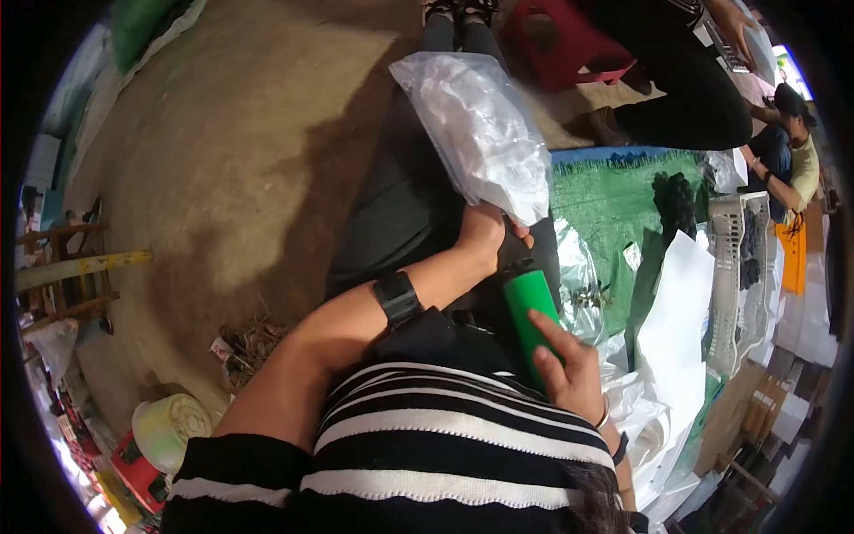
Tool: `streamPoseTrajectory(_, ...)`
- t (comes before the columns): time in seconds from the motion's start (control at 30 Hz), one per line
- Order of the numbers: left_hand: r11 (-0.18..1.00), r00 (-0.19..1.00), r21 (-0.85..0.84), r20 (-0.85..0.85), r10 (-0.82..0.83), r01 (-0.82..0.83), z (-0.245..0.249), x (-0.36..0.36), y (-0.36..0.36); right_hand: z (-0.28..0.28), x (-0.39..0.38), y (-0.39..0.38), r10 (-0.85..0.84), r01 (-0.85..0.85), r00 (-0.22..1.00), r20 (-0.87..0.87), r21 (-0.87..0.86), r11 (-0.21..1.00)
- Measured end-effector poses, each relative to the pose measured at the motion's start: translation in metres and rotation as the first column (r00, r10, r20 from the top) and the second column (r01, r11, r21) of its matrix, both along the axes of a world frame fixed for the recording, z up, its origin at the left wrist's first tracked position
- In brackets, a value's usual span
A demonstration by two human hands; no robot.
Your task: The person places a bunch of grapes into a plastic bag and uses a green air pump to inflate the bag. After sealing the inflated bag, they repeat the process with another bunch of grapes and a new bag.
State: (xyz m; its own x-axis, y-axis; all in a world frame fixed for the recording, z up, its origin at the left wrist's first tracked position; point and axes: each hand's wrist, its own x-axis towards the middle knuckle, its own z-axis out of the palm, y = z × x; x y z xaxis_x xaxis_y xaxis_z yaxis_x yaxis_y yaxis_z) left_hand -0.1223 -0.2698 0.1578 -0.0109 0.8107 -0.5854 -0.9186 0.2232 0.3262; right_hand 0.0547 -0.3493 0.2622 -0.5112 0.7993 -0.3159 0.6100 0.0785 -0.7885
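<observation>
A clear plastic bag [480,125] with crumpled whitish contents lies over my outstretched legs. My left hand [485,236] is closed at the bag's near end, its fingertips partly hidden under the plastic. Close to my waist, my right hand [571,365] grips a green block-shaped object [532,311] with a small dark piece at its far end; its exact kind does not show. Thumb and index finger press on its upper face, and the other fingers are hidden. The green object is apart from the bag.
To my right are a green woven sheet [596,191], white sheets [672,311] and a pale plastic crate [734,276] with dark clusters. A red stool [556,44] and a kneeling person [685,107] are ahead. Another person [787,160] sits farther right. A bucket [169,432] stands left.
</observation>
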Motion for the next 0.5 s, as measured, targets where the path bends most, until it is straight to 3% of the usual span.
streamPoseTrajectory(0.07,0.996,0.998,-0.087,0.052,0.04,-0.036,0.005,0.004,0.001,0.003,0.018,-0.009,0.079,-0.08,0.996,0.031,0.036,0.996)
streamPoseTrajectory(0.17,0.996,0.999,-0.085,-0.037,0.017,-0.021,0.008,0.01,0.002,0.008,0.036,-0.022,0.057,-0.056,0.998,-0.006,0.053,0.997)
streamPoseTrajectory(0.27,0.997,1.0,-0.073,-0.014,-0.018,0.017,0.001,0.008,-0.001,0.001,0.023,-0.013,0.059,-0.06,0.998,0.02,0.061,0.996)
streamPoseTrajectory(0.4,0.999,0.989,0.019,-0.147,-0.025,0.028,-0.002,-0.001,0.003,-0.01,-0.003,0.007,0.093,-0.096,0.995,0.045,0.076,0.992)
streamPoseTrajectory(0.43,1.0,0.996,0.0,-0.092,-0.002,0.002,-0.003,0.0,0.001,-0.009,0.001,0.009,0.153,-0.157,0.986,0.073,0.059,0.986)
streamPoseTrajectory(0.47,1.0,0.999,-0.022,-0.034,0.02,-0.021,0.0,0.001,-0.002,0.005,0.002,0.015,0.211,-0.205,0.974,0.083,-0.072,0.976)
streamPoseTrajectory(0.5,1.0,1.0,-0.029,-0.024,0.001,-0.002,-0.005,0.001,-0.002,0.009,0.007,0.027,0.276,-0.276,0.961,-0.016,-0.044,0.96)
